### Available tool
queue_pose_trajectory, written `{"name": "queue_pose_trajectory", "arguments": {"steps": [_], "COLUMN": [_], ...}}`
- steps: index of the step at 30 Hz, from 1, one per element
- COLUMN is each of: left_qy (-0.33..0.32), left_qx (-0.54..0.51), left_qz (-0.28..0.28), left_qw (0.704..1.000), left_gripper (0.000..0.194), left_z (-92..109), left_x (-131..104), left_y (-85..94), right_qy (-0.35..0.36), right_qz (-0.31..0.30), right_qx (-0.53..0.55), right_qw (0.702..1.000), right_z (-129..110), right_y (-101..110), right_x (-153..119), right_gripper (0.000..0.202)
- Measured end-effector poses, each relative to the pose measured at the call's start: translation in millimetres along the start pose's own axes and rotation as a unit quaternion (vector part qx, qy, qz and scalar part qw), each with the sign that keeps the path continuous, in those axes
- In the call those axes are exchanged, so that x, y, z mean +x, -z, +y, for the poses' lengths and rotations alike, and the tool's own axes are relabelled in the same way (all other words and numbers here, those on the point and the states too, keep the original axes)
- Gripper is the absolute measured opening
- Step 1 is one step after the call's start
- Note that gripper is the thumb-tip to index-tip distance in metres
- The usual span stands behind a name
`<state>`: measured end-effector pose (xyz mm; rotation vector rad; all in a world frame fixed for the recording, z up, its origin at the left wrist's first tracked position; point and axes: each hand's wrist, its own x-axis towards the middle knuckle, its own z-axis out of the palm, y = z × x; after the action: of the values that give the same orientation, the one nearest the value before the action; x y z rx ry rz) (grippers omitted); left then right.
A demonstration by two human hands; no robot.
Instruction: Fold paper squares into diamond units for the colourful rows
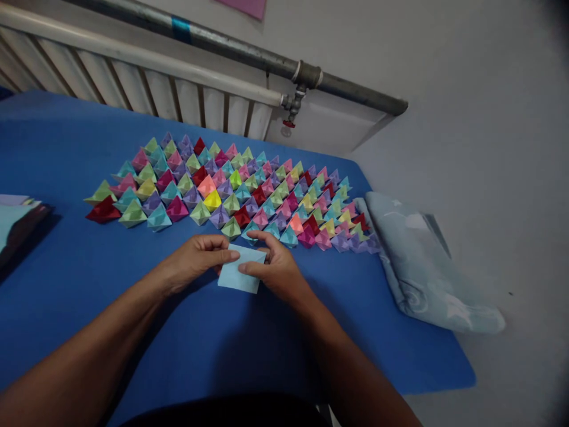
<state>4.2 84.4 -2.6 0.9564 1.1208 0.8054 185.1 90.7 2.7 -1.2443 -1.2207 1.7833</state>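
Observation:
A light blue square of folded paper [237, 277] is held up in front of me, above the blue table. My left hand [204, 258] pinches its upper left part, thumb on the near face. On its right side my right hand [275, 267] grips it, thumb lying across the face and index finger raised off the paper. Creases show near the top edge; the back of the sheet is hidden. Just beyond both hands stand rows of small folded paper boats [231, 203] in many colours.
The blue table [186, 344] carries a stack of coloured paper [13, 222] at the left edge. A folded grey-green blanket [413, 267] lies at the right, by the wall. Behind the table are a white radiator [191, 104] and a metal pipe [249, 52] with a red-handled valve [288, 124].

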Motion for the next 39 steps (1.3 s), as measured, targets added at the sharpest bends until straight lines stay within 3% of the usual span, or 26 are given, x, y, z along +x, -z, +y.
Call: {"name": "queue_pose_trajectory", "arguments": {"steps": [8,11,15,24,30,32,35,37,39], "left_qy": [-0.008,-0.025,-0.043,0.024,0.057,0.065,0.08,0.091,0.099], "left_qx": [-0.029,-0.041,-0.052,-0.058,-0.055,-0.059,-0.058,-0.054,-0.056], "left_qz": [0.042,0.046,0.038,0.06,0.029,0.03,0.027,0.015,0.003], "left_qw": [0.999,0.998,0.997,0.996,0.996,0.996,0.995,0.994,0.994], "left_gripper": [0.036,0.037,0.038,0.039,0.04,0.039,0.039,0.038,0.037], "left_z": [8,10,10,-32,-40,-41,-40,-38,-36], "left_x": [-3,-6,-17,-67,-88,-94,-99,-101,-102], "left_y": [2.6,0.0,-5.3,-7.5,-18.3,-18.9,-16.2,-14.5,-14.0], "right_qy": [-0.048,-0.019,0.027,0.007,0.026,0.053,0.155,0.263,0.361], "right_qz": [-0.049,-0.059,-0.022,0.024,0.029,0.021,0.075,0.089,0.042], "right_qx": [-0.008,0.008,-0.003,0.016,-0.002,-0.022,-0.108,-0.215,-0.325], "right_qw": [0.998,0.998,0.999,1.0,0.999,0.998,0.979,0.936,0.873], "right_z": [-3,-5,-2,43,48,50,56,59,61], "right_y": [10,1,-10,-17,-17,-12,-4,-1,-1], "right_x": [1,-3,-14,-72,-108,-116,-126,-130,-131], "right_gripper": [0.053,0.058,0.052,0.058,0.052,0.048,0.033,0.027,0.037]}}
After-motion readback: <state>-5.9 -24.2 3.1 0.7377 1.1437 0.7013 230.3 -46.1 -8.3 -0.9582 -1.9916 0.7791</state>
